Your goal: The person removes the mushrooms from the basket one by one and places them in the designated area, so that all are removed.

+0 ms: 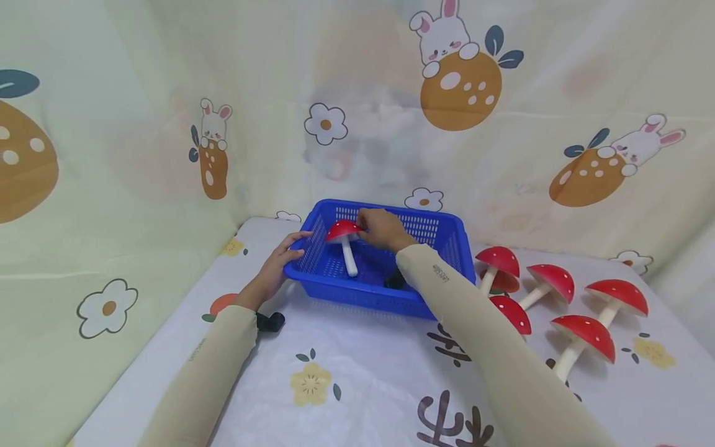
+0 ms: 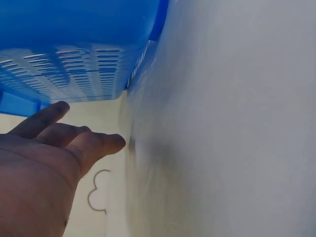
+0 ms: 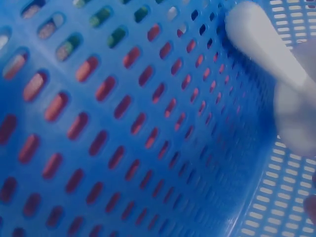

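Observation:
A red-capped toy mushroom (image 1: 349, 254) with white dots and a white stem stands tilted inside the blue basket (image 1: 357, 298). My right hand (image 1: 385, 228) reaches into the basket and pinches the right edge of the cap. In the right wrist view the white stem (image 3: 266, 47) shows at the upper right, with fingertips at the frame's edge. My left hand (image 1: 276, 267) rests at the basket's left rim, thumb and forefinger lying over it. Seen from the left wrist, its other fingers (image 2: 94, 148) stretch out beside the basket's slotted wall.
Several more toy mushrooms (image 1: 586, 335) lie on the patterned tablecloth (image 1: 368, 385) to the right of the basket. A cloth backdrop (image 1: 268, 161) with rabbits and flowers hangs behind the table. Small black wrist gear (image 1: 270, 322) shows beside my left wrist.

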Demonstrator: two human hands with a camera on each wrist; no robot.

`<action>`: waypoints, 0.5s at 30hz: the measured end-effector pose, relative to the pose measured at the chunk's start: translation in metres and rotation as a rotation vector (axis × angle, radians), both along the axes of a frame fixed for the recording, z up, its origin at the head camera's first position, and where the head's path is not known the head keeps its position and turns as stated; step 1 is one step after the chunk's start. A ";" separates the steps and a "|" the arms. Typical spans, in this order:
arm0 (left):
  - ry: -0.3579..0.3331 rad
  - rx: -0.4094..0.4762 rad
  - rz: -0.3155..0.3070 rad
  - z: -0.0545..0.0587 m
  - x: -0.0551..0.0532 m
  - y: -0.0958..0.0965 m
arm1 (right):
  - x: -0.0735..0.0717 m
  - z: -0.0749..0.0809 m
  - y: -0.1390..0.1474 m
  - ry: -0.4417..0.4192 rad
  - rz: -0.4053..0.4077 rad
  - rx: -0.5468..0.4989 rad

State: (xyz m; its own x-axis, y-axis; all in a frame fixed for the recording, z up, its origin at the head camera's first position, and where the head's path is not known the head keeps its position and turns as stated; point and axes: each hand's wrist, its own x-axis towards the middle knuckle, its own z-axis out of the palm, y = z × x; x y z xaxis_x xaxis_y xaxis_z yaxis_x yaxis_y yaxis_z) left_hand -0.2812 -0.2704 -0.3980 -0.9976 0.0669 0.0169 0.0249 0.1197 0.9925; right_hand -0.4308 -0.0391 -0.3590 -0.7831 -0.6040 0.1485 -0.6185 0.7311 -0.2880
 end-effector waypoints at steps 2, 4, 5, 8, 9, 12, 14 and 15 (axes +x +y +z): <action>0.002 -0.018 -0.002 -0.003 -0.001 -0.001 | 0.001 -0.001 0.000 0.014 -0.026 -0.012; 0.011 -0.030 -0.002 -0.004 -0.002 -0.002 | 0.000 0.000 0.000 0.024 -0.044 -0.029; 0.014 -0.033 0.000 -0.004 -0.002 -0.003 | 0.000 0.000 0.000 0.034 -0.050 -0.036; 0.016 -0.035 0.001 -0.003 -0.001 -0.004 | 0.000 0.002 0.000 0.046 -0.067 -0.049; 0.014 -0.030 0.001 -0.003 -0.002 -0.004 | 0.000 0.002 0.000 0.049 -0.070 -0.049; 0.009 -0.014 -0.006 -0.004 -0.002 -0.004 | 0.000 0.003 0.001 0.059 -0.078 -0.051; 0.007 -0.004 -0.009 -0.005 -0.003 -0.003 | 0.001 0.003 0.002 0.064 -0.075 -0.059; 0.007 0.001 -0.010 -0.006 -0.003 -0.003 | 0.001 0.002 0.002 0.068 -0.071 -0.059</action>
